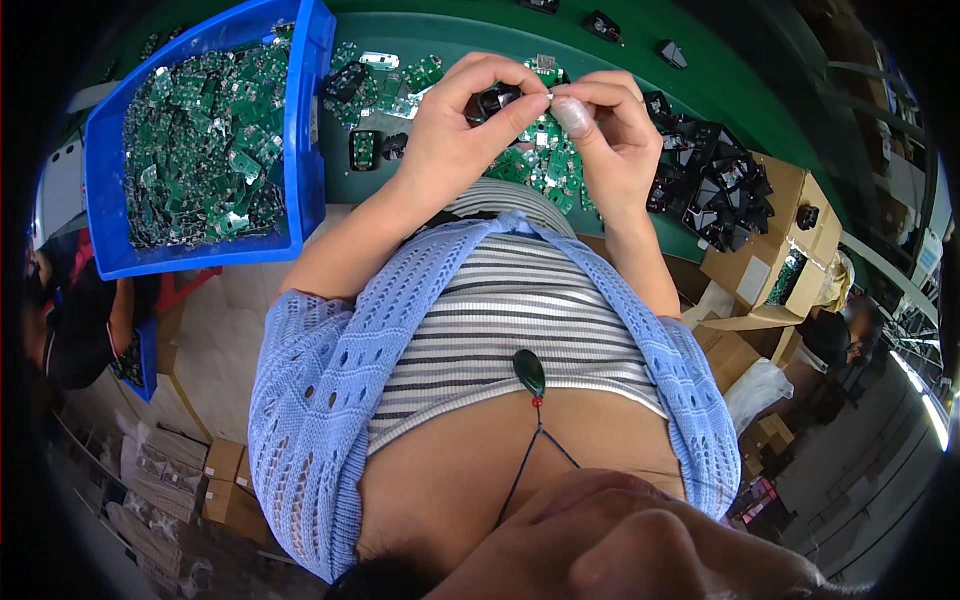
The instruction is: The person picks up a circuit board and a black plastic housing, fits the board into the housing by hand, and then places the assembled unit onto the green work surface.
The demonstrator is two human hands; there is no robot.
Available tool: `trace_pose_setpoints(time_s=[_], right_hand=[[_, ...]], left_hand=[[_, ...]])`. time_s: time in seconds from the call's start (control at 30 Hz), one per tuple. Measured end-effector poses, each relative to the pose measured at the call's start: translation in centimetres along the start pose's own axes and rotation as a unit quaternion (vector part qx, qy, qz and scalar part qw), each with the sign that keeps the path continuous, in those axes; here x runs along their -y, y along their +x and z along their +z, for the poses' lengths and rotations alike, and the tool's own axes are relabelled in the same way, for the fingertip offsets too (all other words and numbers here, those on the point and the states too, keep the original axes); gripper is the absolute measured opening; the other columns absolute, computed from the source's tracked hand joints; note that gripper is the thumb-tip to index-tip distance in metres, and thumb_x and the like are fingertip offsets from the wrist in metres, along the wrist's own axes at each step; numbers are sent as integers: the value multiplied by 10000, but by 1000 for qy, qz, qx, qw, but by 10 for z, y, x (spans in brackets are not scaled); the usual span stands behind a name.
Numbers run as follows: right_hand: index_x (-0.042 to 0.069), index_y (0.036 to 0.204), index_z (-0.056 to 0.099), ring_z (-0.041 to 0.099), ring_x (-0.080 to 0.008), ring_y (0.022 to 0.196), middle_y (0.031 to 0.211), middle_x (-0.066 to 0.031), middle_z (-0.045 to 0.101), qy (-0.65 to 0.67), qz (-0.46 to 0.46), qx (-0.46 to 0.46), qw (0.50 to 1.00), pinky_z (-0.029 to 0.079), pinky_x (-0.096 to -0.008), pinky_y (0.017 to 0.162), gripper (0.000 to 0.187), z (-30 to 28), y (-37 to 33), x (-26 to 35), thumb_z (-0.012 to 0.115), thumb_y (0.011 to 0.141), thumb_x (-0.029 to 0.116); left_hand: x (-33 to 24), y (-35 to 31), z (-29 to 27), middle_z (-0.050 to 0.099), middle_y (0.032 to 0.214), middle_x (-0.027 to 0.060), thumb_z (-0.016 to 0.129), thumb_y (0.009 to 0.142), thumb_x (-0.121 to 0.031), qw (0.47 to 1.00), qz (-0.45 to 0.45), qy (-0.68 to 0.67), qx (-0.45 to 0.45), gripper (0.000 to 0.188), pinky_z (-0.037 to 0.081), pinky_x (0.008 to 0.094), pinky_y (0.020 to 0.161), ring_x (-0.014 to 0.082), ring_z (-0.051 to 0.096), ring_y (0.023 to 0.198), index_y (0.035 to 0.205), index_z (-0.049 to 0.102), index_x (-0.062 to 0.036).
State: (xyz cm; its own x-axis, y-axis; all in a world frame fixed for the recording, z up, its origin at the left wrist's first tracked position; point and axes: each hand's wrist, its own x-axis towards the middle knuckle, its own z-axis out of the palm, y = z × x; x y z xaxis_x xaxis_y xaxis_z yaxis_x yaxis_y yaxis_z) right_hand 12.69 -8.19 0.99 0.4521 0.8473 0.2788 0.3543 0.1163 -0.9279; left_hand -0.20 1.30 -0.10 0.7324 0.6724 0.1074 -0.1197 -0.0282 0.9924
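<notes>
My left hand (452,140) and my right hand (622,140) meet over the green work surface, thumb and forefinger of each pinched together. Whatever lies between the fingertips is pale and too small to make out. Just behind the left fingers shows a black plastic part (497,100), partly covered; I cannot tell whether the hand touches it. Beneath both hands spreads a loose pile of small green circuit boards (552,170). Left of my left wrist sits a black housing with a green board in it (364,150).
A large blue bin (307,130) full of green circuit boards stands at the left. On the right lies a heap of black plastic housings (728,185), beside an open cardboard box (745,270). More black parts (602,26) rest along the far edge. Other people are at both sides.
</notes>
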Motion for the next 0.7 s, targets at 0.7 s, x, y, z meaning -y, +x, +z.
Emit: trace_pose_setpoints(time_s=[0.7], right_hand=[[13, 827, 613, 537, -188, 628, 792, -66, 563, -279, -282, 65, 915, 444, -274, 512, 264, -12, 17, 21, 662, 574, -45]], left_hand=[[-20, 0, 1, 547, 923, 6, 581, 810, -33, 983, 101, 145, -61, 346, 333, 148, 484, 13, 450, 653, 1152, 553, -84]])
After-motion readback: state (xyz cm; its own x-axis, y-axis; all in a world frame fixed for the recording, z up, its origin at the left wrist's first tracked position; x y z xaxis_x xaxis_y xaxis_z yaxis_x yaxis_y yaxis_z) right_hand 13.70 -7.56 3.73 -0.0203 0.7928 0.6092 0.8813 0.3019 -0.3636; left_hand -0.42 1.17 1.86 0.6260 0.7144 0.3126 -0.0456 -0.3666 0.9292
